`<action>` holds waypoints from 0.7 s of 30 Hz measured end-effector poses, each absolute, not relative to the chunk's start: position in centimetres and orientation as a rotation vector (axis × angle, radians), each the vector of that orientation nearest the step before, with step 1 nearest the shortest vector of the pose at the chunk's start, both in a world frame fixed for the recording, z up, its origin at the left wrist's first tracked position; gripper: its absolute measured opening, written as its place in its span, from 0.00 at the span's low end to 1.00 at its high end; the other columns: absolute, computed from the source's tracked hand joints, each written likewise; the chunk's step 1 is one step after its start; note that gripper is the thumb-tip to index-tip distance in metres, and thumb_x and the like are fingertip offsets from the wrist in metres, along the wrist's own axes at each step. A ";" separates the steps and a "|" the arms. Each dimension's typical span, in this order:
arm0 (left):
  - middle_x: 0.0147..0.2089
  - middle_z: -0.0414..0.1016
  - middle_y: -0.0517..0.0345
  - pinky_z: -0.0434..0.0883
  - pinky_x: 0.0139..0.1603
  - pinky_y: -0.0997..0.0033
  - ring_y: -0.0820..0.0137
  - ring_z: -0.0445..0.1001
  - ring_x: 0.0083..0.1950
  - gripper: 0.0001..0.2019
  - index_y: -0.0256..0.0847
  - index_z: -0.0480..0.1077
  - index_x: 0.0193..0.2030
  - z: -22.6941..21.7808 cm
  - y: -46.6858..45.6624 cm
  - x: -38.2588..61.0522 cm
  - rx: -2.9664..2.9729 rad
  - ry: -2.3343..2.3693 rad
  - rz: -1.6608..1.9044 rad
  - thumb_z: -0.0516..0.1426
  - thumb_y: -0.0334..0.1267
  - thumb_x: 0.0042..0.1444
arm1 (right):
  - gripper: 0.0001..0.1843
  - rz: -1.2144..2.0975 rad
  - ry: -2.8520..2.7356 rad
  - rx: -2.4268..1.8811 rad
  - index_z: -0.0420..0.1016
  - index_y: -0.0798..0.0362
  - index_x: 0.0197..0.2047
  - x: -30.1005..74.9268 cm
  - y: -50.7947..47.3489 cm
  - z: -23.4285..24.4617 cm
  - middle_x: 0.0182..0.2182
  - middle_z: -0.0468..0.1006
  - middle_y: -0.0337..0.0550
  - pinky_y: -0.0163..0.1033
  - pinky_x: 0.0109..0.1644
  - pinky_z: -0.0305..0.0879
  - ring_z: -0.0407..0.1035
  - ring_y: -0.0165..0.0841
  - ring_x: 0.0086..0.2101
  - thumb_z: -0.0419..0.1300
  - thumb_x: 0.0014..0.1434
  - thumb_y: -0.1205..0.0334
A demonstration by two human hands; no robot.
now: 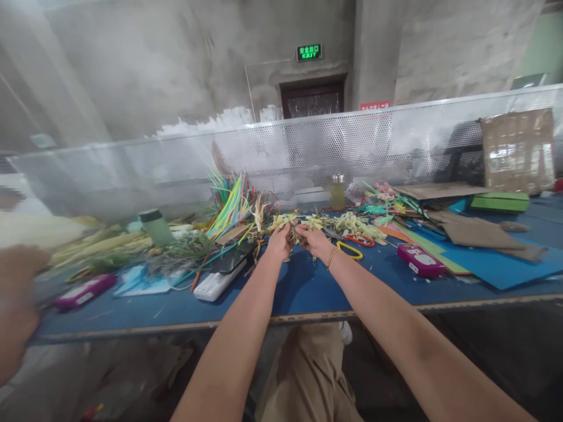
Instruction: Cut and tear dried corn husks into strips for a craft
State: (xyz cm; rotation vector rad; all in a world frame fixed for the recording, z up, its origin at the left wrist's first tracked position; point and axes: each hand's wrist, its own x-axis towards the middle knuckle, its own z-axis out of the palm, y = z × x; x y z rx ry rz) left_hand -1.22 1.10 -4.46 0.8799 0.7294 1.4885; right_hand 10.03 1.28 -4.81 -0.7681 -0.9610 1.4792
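Where fingers [304, 231] pinch, yellowish strips [282, 221] lie.

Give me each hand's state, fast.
Left hand: closed, fingertips pinching pale yellow strips.
Right hand: closed on pale yellow strips too; whether it's the same piece can't be told.

Gold-coloured chain-link bracelet [333, 258] worn on right wrist [328, 249], both forearms [240, 325] uncovered, loose khaki fabric trousers [303, 375] worn, creases seen.
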 end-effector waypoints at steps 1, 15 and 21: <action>0.34 0.77 0.58 0.68 0.32 0.75 0.74 0.73 0.30 0.13 0.39 0.71 0.38 -4.4 0.9 -1.1 0.876 0.710 1.483 0.65 0.40 0.48 | 0.15 1.480 -0.961 -0.766 0.70 0.54 0.32 10.0 1.3 -4.9 0.18 0.69 0.31 0.28 0.21 0.56 0.64 0.25 0.21 0.71 0.43 0.64; 0.35 0.78 0.59 0.68 0.26 0.76 0.74 0.74 0.28 0.09 0.41 0.72 0.40 -3.5 0.3 -1.8 0.710 0.795 1.558 0.63 0.37 0.52 | 0.09 1.594 -1.011 -0.835 0.70 0.53 0.35 10.4 0.6 -4.0 0.25 0.73 0.38 0.28 0.22 0.58 0.65 0.24 0.21 0.56 0.63 0.57; 0.31 0.76 0.62 0.65 0.23 0.80 0.78 0.71 0.24 0.04 0.40 0.71 0.40 -3.5 0.6 -2.0 0.575 0.838 1.613 0.57 0.32 0.58 | 0.12 1.737 -0.931 -0.972 0.58 0.53 0.25 11.6 0.7 -3.0 0.14 0.55 0.29 0.27 0.14 0.35 0.41 0.20 0.12 0.50 0.61 0.65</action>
